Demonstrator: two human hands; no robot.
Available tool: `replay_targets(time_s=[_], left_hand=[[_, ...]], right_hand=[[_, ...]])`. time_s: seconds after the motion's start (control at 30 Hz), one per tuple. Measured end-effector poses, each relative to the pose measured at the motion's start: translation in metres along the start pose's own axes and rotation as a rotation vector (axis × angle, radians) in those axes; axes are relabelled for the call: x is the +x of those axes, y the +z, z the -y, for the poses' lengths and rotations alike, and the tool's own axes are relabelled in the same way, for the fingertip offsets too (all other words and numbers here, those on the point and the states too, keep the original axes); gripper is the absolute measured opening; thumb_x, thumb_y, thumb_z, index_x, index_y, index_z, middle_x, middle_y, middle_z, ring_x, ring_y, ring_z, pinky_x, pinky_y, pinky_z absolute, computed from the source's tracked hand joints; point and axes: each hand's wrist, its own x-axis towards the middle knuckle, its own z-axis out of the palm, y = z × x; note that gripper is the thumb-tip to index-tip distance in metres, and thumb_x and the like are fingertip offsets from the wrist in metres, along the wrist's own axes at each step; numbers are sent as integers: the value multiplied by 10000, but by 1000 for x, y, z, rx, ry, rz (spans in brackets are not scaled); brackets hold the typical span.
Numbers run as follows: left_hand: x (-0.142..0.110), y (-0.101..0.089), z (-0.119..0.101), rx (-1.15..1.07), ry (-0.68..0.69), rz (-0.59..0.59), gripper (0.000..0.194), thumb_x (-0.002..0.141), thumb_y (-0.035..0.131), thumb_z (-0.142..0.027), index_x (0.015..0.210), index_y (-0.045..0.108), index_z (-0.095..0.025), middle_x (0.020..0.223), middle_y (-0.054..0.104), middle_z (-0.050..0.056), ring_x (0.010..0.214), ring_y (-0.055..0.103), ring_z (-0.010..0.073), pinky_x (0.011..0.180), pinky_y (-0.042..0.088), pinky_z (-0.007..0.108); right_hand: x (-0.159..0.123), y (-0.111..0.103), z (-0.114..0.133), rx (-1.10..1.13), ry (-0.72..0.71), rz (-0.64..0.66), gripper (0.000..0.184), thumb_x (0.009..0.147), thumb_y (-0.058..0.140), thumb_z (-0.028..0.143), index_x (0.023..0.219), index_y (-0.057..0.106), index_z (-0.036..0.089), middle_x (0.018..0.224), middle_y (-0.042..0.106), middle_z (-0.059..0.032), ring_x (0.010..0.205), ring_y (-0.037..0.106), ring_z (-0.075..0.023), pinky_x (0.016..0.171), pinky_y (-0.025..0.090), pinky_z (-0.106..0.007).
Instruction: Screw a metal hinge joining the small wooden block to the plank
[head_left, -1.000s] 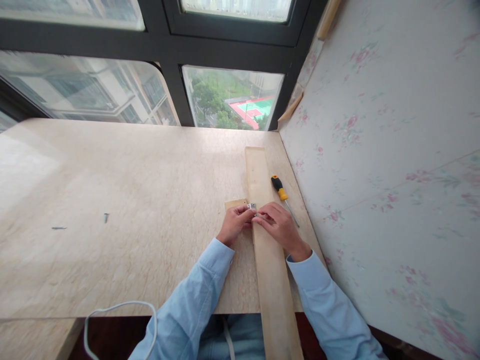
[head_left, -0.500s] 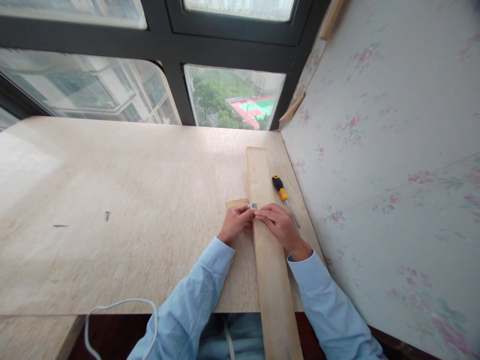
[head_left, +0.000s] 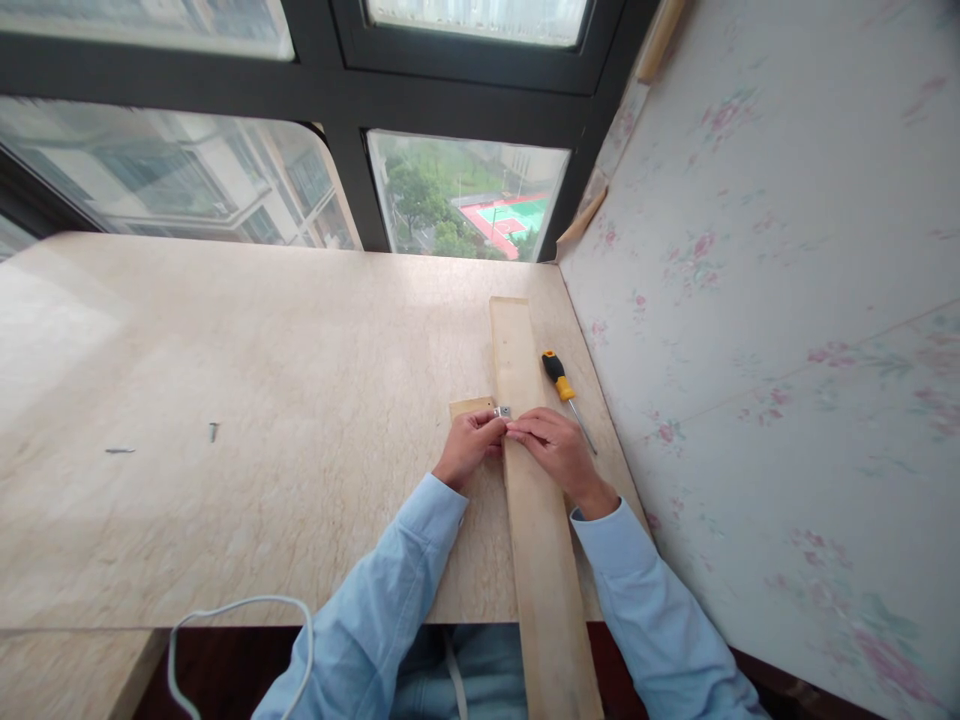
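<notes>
A long pale wooden plank (head_left: 525, 480) lies lengthwise on the marble table (head_left: 262, 400), its near end hanging over the table's edge. A small wooden block (head_left: 469, 406) sits against its left side. A small metal bracket (head_left: 502, 411) rests where block and plank meet. My left hand (head_left: 469, 447) is curled with its fingertips pinched at the bracket. My right hand (head_left: 555, 448) lies on the plank, fingers bent and pressed at the same bracket. What the fingertips hold beyond the bracket is too small to tell.
A yellow and black screwdriver (head_left: 564, 383) lies right of the plank, near the flowered wall panel (head_left: 750, 300). Two small screws (head_left: 213, 431) lie far left on the table. A white cable (head_left: 240, 620) loops below the near edge. Dark-framed windows stand at the back.
Both hands stay at the bracket with only slight finger shifts. The view has nudged a little; nothing else has moved.
</notes>
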Motion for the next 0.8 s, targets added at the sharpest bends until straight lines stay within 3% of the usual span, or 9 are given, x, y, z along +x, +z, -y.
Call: replay_targets(time_s=[0.3, 0.6, 0.8], left_hand=[[1, -1, 1, 1, 3, -10, 287, 681, 746, -379, 775, 704, -111, 685, 645, 26, 593, 570, 112, 563, 431, 212], [3, -2, 6, -1, 19, -5, 323, 705, 750, -386, 879, 741, -114, 821, 718, 70, 698, 656, 161, 603, 491, 241], [3, -2, 5, -41, 1, -8, 287, 689, 756, -358, 851, 736, -121, 828, 722, 82, 722, 679, 176, 614, 511, 254]], right_hand=[[-3, 2, -4, 42, 15, -14, 117, 909, 658, 214, 888, 772, 207, 846, 733, -66, 778, 682, -176, 714, 556, -310], [-4, -4, -4, 123, 94, 16, 211, 898, 683, 317, 1082, 755, 243, 943, 737, -60, 829, 686, -176, 739, 557, -308], [1, -24, -2, 83, 161, -145, 186, 908, 655, 336, 1017, 752, 221, 913, 715, -68, 744, 628, -170, 653, 525, -314]])
